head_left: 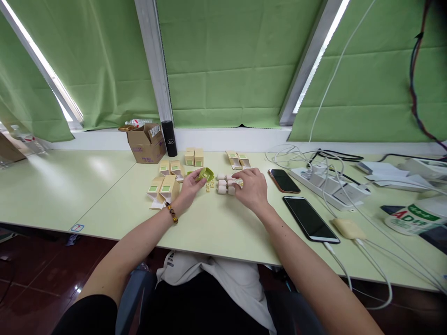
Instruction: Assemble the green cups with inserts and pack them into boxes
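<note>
A small green tray (206, 174) is held at its near rim by the left hand (189, 187), whose grip is closed on it with the thumb on the edge and the fingers beneath, just above the pale green table (216, 228). The tray is judged thin, moulded and very light, stiff enough to keep its shape yet easily dented, so a pinch at the rim, as shown, seems the safest hold. At 3 o'clock from it, a cluster of small cream cylinders (223, 186) lies on the table, and the right hand (252, 187) rests over its right end; whether the fingers are closed on one piece cannot be told, since they are curled over and hide the contact. The cylinders are judged light and smooth, likely to roll if nudged, and best taken across the sides between thumb and forefinger. Tiny yellow bits (209, 186) lie between the two hands. Small cream-and-green boxes (165, 186) stand at 9 o'clock of the left hand, and two phones (296, 200) lie at 3 o'clock of the right.
</note>
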A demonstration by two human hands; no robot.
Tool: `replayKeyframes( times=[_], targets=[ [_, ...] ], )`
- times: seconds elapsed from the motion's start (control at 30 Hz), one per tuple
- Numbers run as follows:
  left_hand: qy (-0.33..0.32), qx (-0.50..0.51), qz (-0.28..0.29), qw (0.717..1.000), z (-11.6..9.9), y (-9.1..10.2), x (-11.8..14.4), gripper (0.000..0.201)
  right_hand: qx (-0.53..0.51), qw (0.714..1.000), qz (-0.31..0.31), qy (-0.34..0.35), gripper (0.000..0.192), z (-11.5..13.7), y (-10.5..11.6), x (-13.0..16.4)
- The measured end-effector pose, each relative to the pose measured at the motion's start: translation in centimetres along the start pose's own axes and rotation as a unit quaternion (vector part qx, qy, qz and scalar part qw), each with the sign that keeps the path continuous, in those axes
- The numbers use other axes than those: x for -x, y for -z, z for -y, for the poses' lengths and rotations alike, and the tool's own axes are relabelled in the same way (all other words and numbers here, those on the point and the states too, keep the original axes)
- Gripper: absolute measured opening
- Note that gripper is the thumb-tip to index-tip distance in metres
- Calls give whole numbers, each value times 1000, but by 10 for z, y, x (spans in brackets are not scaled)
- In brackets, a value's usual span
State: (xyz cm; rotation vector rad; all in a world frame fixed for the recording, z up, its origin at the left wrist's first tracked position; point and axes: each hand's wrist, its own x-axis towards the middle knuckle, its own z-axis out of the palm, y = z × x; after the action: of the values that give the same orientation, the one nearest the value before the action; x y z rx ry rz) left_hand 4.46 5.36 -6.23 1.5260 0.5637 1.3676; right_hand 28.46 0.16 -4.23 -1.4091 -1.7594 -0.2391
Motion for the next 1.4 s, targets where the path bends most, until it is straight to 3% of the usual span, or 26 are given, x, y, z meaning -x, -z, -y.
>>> replayKeyframes(
  times=[0.2,0.47,0.7,0.8,0.87,0.97,1.03,1.13,1.23,1.4],
  targets=[
    [28,47,4,999,-7,-2,2,62,180,974,116,67,28,4,-3,8],
    [20,47,10,999,-5,-2,2,60,198,968,135,72,23,1,-8,9],
    [7,41,7,999,-3,0,1,59,94,993,73,28,23,0,-4,5],
    [2,38,2,999,-3,0,1,58,-62,996,39,-41,23,0,-3,-1],
    [0,37,2,999,-4,0,1,58,-238,967,45,-81,27,-2,-5,-4],
    [-7,25,6,1000,-4,0,1,58,-489,861,82,-117,39,-1,-11,-4],
    [-6,27,6,1000,-4,0,2,58,-579,799,97,-133,44,3,-14,-2],
    [4,53,7,999,-5,-2,2,57,-639,746,116,-151,45,13,-15,3],
    [14,78,8,997,-7,-3,3,55,-669,715,122,-163,42,23,-11,6],
    [30,97,2,995,-8,-4,3,54,-664,721,100,-171,45,30,-6,7]
  ],
)
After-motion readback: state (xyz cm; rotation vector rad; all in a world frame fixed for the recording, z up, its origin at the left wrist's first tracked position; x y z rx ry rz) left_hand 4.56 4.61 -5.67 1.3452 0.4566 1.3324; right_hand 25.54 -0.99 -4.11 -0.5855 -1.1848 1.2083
